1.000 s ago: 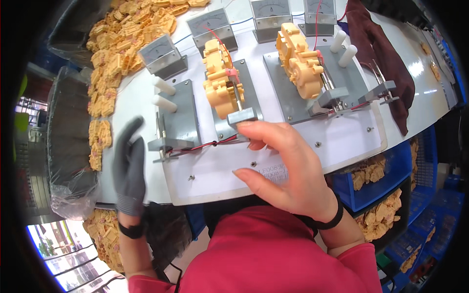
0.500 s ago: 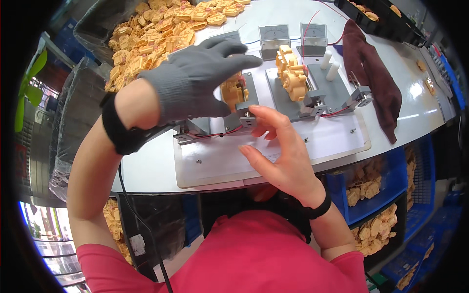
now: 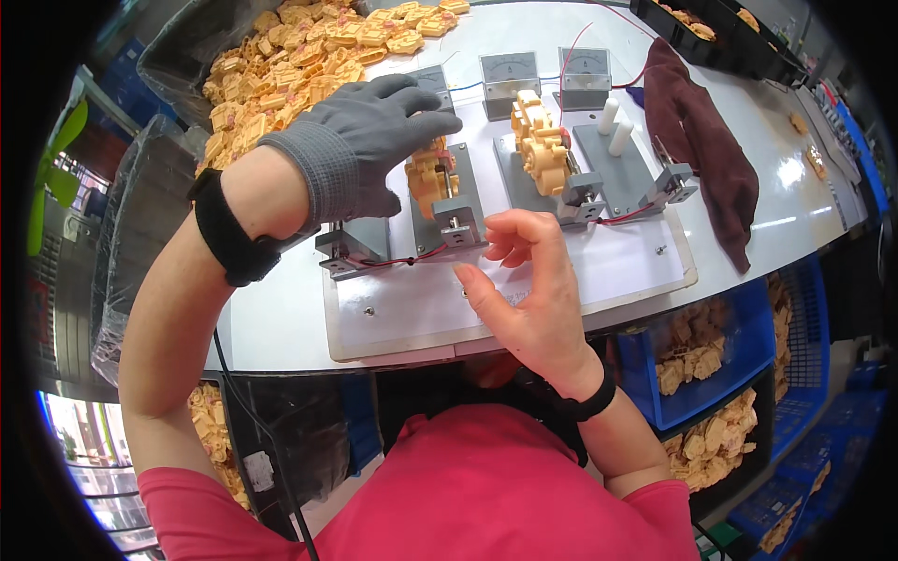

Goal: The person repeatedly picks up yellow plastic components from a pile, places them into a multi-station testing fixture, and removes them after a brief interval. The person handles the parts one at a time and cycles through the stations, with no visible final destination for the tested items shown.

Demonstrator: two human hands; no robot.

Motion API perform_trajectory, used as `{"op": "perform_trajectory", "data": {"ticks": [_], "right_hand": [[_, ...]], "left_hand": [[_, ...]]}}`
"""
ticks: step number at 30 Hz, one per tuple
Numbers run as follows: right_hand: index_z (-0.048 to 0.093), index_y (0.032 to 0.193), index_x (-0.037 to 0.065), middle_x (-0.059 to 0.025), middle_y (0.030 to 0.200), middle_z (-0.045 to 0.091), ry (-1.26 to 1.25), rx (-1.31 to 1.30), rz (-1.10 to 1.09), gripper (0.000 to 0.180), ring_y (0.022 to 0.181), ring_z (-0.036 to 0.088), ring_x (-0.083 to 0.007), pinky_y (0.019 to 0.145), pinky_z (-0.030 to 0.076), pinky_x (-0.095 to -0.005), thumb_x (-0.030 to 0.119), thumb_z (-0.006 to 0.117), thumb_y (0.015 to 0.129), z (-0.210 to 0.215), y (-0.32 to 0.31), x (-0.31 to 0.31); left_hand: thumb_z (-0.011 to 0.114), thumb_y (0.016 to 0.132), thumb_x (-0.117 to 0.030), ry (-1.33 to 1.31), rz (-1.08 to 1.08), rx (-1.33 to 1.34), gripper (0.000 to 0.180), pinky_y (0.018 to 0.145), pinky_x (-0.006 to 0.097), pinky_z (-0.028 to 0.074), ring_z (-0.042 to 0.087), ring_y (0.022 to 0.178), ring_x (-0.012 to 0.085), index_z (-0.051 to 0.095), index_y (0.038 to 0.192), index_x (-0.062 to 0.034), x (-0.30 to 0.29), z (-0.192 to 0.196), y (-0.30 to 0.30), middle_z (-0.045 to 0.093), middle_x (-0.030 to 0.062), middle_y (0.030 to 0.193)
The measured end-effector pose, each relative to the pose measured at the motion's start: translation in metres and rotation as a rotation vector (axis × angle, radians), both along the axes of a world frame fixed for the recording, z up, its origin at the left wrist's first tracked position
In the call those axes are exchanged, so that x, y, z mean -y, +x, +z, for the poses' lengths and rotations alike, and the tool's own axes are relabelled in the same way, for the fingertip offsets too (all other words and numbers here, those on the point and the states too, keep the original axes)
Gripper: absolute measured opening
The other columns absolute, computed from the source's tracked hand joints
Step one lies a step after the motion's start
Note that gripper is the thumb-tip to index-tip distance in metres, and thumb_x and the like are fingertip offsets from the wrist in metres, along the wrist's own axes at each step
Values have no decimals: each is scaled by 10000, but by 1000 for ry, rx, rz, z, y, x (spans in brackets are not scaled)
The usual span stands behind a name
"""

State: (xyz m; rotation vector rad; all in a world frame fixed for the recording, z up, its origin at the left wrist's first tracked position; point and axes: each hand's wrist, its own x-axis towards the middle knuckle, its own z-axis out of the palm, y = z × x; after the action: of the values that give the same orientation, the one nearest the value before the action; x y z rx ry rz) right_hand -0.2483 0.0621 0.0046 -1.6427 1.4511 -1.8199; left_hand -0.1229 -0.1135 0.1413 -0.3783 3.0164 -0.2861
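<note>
My left hand, in a grey knit glove, hovers with fingers spread over the left side of a test board. Just right of its thumb, a yellow plastic gear housing sits on a grey fixture, partly hidden by the gloved fingers. My bare right hand is beside that fixture's front block, fingers curled loosely and thumb apart, holding nothing. A second yellow gear housing stands on the middle fixture. The right fixture carries two white pegs and no housing.
Several grey panel meters with thin wires stand behind the fixtures. A pile of yellow housings covers the back left. Right of the board lies a dark maroon cloth. Blue crates of yellow parts sit below the table edge.
My left hand has drawn left, away from the left fixture, uncovering more of its housing. My right fingertips have come off the fixture's front block. The whole view has shifted slightly.
</note>
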Motion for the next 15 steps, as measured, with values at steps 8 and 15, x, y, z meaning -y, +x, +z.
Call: {"op": "perform_trajectory", "data": {"ticks": [8,15], "right_hand": [[560,1237,69,-73,1142,633,32,-88,92,467,906,627,-152,771,492,-309,80,776,824,6,2,2],[623,1101,71,-60,994,653,-37,-62,119,328,770,626,-184,754,507,-336,112,784,819,2,5,2]], "left_hand": [[838,627,-153,-10,-117,55,727,1055,422,450,478,1302,340,561,1299,-144,2,-9,-9,544,114,1340],[758,659,-134,-56,-151,53,282,815,407,484,587,992,296,639,914,-136,-4,-8,-17,603,72,987]]}}
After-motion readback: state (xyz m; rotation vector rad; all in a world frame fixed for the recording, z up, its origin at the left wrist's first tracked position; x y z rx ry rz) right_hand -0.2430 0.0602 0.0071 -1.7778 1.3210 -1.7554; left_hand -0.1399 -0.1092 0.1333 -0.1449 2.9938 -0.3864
